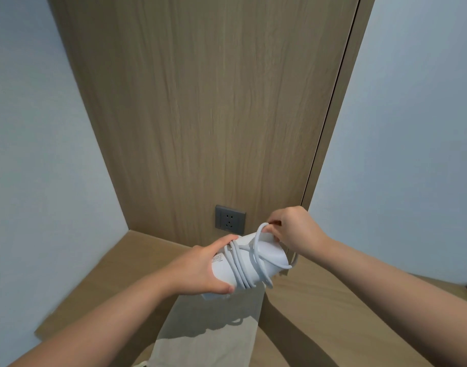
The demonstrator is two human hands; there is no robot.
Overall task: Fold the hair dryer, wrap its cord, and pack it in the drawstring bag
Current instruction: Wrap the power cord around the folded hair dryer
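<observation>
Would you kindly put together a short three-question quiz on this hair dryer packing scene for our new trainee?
1. True or false: the white plastic hair dryer already sits inside the beige fabric drawstring bag.
2. Fill in: the right hand pinches the thin white ____.
3. The left hand grips: A the dryer's body; B the bag; C nothing.
Key: 1 false; 2 cord; 3 A.
</observation>
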